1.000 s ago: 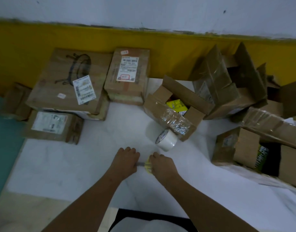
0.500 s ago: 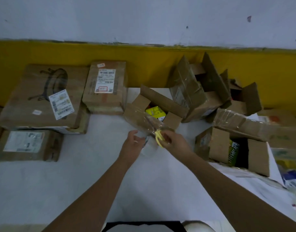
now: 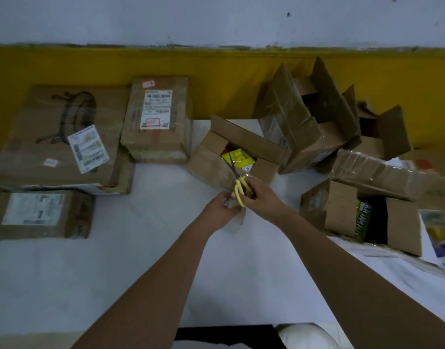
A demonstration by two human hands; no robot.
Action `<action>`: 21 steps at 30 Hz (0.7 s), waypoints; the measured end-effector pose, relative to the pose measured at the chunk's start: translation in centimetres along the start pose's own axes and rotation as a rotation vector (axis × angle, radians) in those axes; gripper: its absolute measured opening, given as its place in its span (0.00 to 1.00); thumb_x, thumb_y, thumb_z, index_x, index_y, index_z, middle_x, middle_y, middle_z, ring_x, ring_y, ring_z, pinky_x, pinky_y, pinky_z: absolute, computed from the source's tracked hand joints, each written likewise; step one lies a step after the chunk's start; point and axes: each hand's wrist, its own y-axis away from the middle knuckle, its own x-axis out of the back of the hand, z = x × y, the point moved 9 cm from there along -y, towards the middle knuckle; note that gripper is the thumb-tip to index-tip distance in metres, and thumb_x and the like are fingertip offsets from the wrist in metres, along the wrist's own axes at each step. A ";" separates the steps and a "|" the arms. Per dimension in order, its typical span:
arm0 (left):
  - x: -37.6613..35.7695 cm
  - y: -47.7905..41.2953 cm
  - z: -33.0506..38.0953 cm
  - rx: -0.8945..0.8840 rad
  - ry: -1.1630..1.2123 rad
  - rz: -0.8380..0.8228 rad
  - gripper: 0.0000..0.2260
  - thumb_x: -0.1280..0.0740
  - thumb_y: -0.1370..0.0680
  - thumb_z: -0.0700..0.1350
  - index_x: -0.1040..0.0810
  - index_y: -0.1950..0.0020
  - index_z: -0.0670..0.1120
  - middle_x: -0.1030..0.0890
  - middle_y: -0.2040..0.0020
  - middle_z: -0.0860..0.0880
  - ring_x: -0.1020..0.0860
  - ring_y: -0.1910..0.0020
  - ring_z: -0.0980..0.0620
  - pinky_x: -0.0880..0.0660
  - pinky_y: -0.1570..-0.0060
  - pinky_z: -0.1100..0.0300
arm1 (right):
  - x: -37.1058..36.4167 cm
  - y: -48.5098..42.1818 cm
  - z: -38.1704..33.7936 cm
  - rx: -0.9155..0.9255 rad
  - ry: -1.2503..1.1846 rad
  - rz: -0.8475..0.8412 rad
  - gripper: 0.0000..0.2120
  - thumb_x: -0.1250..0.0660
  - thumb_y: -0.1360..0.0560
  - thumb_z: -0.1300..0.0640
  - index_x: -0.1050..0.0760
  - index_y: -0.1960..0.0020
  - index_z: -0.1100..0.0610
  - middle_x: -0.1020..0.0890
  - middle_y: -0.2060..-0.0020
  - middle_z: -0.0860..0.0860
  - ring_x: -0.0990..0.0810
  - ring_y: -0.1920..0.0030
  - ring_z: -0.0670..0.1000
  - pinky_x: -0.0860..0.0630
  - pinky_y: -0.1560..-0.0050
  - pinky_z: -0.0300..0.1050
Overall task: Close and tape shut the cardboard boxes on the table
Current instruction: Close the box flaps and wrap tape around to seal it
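At twelve o'clock from the hands, the small open brown cardboard box (image 3: 211,167) sits on the white tabletop (image 3: 140,248), its flaps up and a yellow packet (image 3: 237,157) showing inside. The right hand (image 3: 263,200) has its fingers curled through the loops of the yellow-handled scissors (image 3: 240,191), whose blades point up toward the box's near flap. The left hand (image 3: 221,211), just at its nine o'clock, is curled round what looks like a pale roll of clear tape (image 3: 237,222), though blur keeps me from being sure. I'd guess a strip running off that near flap is about to be cut. The box looks light, its board stiff but creased, so the flaps will likely spring back up and are best pressed flat near their free edges. The tape is thin and clingy and wants holding taut. Sealed labelled brown boxes (image 3: 156,147) lie at ten o'clock, and more open brown boxes (image 3: 342,212) wait from one to three o'clock.
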 end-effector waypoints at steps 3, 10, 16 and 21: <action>-0.3 0.1 -1.2 0.085 0.066 -0.062 0.12 0.32 0.22 0.44 0.26 0.40 0.42 0.17 0.51 0.40 0.17 0.57 0.46 0.21 0.56 0.59 | -0.1 0.0 0.3 -0.007 -0.017 -0.001 0.05 0.27 0.27 0.53 0.23 0.56 0.48 0.22 0.61 0.46 0.23 0.61 0.42 0.28 0.61 0.34; -0.8 0.3 -0.6 0.061 0.084 -0.102 0.08 0.38 0.19 0.38 0.27 0.41 0.42 0.19 0.62 0.42 0.21 0.72 0.57 0.27 0.70 0.67 | -0.3 2.1 -0.8 -0.237 -0.110 -0.225 0.07 0.31 0.22 0.48 0.22 0.48 0.49 0.22 0.61 0.39 0.24 0.60 0.39 0.27 0.59 0.37; 0.2 0.2 -1.3 0.045 0.049 -0.051 0.13 0.34 0.22 0.44 0.22 0.38 0.49 0.20 0.45 0.48 0.23 0.50 0.54 0.29 0.55 0.66 | -0.7 10.8 4.2 -0.718 0.109 -0.566 0.31 0.35 0.31 0.29 0.29 0.35 0.45 0.27 0.37 0.51 0.24 0.48 0.52 0.16 0.52 0.50; 0.2 -0.1 -1.3 0.050 0.063 -0.082 0.16 0.31 0.23 0.50 0.23 0.35 0.52 0.23 0.36 0.49 0.25 0.38 0.54 0.32 0.45 0.63 | -0.4 11.8 6.6 -0.912 0.051 -0.480 0.35 0.33 0.31 0.29 0.28 0.34 0.52 0.27 0.40 0.52 0.23 0.49 0.53 0.16 0.55 0.50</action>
